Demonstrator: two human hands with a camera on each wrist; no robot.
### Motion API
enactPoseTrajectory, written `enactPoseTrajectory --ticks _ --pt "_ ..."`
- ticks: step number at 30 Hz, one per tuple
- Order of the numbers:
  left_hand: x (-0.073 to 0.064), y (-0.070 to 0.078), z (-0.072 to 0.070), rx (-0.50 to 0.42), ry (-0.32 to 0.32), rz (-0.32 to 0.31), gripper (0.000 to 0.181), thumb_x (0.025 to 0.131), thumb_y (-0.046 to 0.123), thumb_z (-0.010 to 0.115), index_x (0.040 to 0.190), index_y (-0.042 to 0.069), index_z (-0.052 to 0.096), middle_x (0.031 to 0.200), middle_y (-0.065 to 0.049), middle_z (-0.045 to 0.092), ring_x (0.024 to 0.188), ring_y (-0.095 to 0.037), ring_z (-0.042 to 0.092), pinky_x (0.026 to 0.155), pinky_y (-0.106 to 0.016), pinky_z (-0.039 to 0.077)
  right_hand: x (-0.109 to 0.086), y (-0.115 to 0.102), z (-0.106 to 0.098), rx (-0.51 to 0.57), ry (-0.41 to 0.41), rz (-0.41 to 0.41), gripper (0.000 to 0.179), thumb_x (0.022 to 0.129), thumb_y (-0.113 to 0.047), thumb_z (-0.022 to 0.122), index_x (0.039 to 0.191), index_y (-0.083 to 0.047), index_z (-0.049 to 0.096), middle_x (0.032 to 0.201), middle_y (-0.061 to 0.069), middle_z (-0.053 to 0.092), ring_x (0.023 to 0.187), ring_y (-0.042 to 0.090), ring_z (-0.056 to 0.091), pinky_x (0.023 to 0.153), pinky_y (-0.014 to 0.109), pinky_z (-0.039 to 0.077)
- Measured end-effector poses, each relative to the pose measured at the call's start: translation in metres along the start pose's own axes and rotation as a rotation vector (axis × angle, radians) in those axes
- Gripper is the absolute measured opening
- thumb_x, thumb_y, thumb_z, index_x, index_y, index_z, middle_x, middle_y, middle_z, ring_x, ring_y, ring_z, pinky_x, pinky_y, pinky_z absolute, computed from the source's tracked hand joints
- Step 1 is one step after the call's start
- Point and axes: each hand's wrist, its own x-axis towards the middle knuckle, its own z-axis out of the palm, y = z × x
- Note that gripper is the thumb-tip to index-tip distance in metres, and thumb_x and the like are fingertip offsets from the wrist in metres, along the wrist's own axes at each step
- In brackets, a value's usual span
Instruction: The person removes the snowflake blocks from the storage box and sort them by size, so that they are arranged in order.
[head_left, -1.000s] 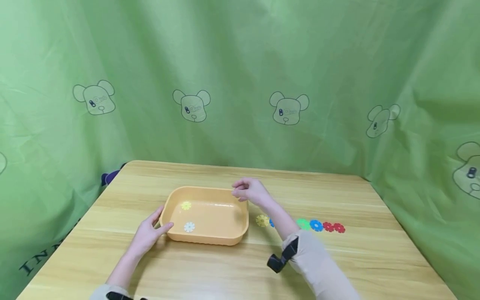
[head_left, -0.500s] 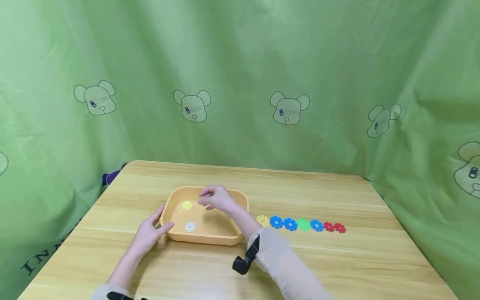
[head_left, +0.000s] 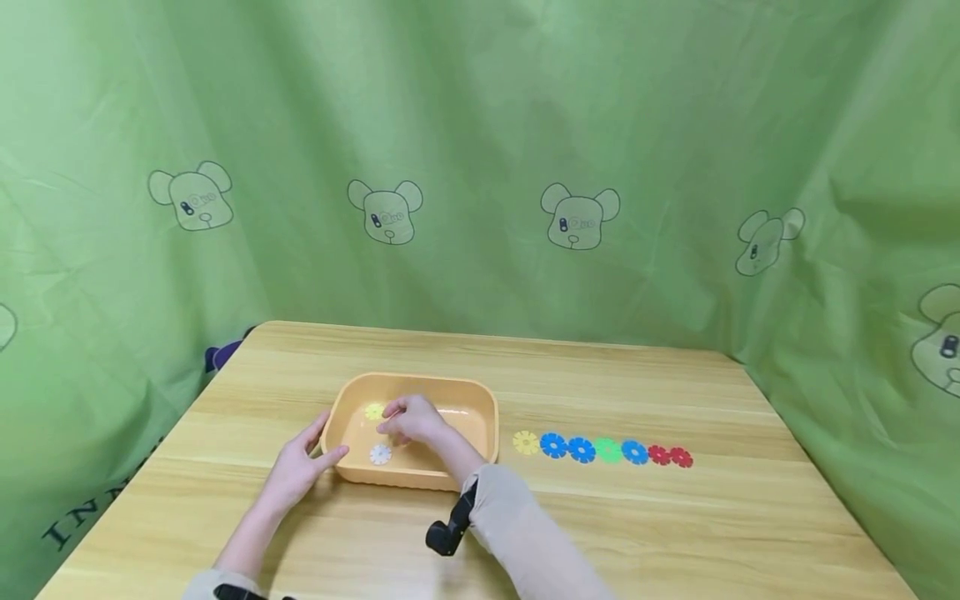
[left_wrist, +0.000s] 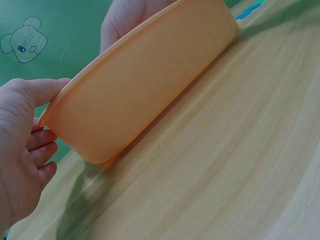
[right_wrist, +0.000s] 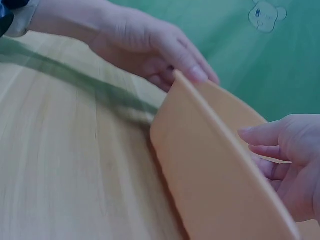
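Observation:
An orange plastic basin [head_left: 442, 479] stands on the wooden table. Inside it lie a yellow snowflake disc [head_left: 373, 412] at the back left and a white snowflake disc [head_left: 380, 454] nearer the front. My left hand [head_left: 294, 471] grips the basin's left end; in the left wrist view its thumb [left_wrist: 50, 91] is over the rim with the other fingers outside. My right hand [head_left: 416, 421] is down inside the basin, loosely bent fingers close to both discs. In the right wrist view, the near wall partly hides this right hand [right_wrist: 295, 160], and no disc shows in it.
Right of the basin, several snowflake discs lie in a row on the table [head_left: 712, 533]: a yellow disc [head_left: 526, 442], blue discs [head_left: 553, 445], a green disc [head_left: 608, 450] and red discs [head_left: 681, 457]. A green curtain [head_left: 480, 125] hangs behind the table.
My right hand has moved left from over the basin's right rim and down into it, toward the two discs. The left hand has kept its hold on the left end.

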Motion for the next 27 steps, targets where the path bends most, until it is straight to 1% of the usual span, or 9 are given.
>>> enactPoseTrajectory --ticks 3,8,10,15,21,27 --pt "0.0 0.0 0.001 -0.001 -0.001 0.006 0.075 0.087 0.019 0.065 0.144 -0.004 0.023 0.148 -0.023 0.021 0.134 -0.042 0.02 0.109 -0.049 0.021 0.001 0.006 0.003 -0.049 -0.001 0.0 0.021 0.074 -0.002 0.075 0.091 0.002 0.063 0.07 0.004 0.057 0.059 0.019 0.057 0.053 0.028 0.052" --pt "0.0 0.001 0.001 -0.001 0.002 0.012 0.074 0.087 0.018 0.065 0.144 -0.005 0.023 0.148 -0.023 0.021 0.134 -0.042 0.021 0.109 -0.049 0.02 0.001 0.011 0.007 -0.164 -0.015 -0.037 0.02 0.073 -0.003 0.076 0.089 0.001 0.065 0.071 0.001 0.057 0.057 0.012 0.051 0.05 0.022 0.048" --pt "0.001 0.0 0.001 -0.004 0.002 0.014 0.074 0.087 0.018 0.065 0.144 -0.005 0.024 0.148 -0.023 0.022 0.134 -0.042 0.021 0.109 -0.049 0.02 0.001 0.012 0.007 -0.211 -0.026 -0.055 0.019 0.072 -0.004 0.077 0.088 0.0 0.065 0.073 0.0 0.057 0.059 0.011 0.05 0.052 0.021 0.046" --pt "0.001 -0.003 0.001 -0.013 0.002 0.025 0.073 0.087 0.017 0.065 0.144 -0.005 0.024 0.147 -0.024 0.023 0.134 -0.042 0.021 0.109 -0.05 0.02 0.0 0.013 0.009 -0.291 -0.069 -0.079 0.021 0.071 -0.003 0.077 0.087 -0.001 0.065 0.079 -0.001 0.058 0.066 0.011 0.049 0.056 0.021 0.044" --pt "0.001 -0.004 0.002 -0.019 0.003 0.03 0.073 0.087 0.017 0.065 0.144 -0.005 0.024 0.147 -0.024 0.024 0.134 -0.042 0.021 0.109 -0.05 0.021 -0.002 0.012 0.011 -0.407 -0.116 -0.111 0.027 0.067 -0.001 0.08 0.088 -0.003 0.065 0.072 -0.002 0.052 0.065 0.01 0.046 0.061 0.02 0.042" --pt "0.001 -0.003 0.002 -0.012 0.004 0.038 0.073 0.087 0.016 0.065 0.143 -0.005 0.025 0.146 -0.025 0.025 0.133 -0.043 0.022 0.108 -0.05 0.022 -0.001 0.013 0.013 -0.555 -0.129 -0.161 0.02 0.068 -0.007 0.081 0.078 -0.009 0.063 0.07 -0.006 0.051 0.067 0.008 0.045 0.062 0.019 0.04"
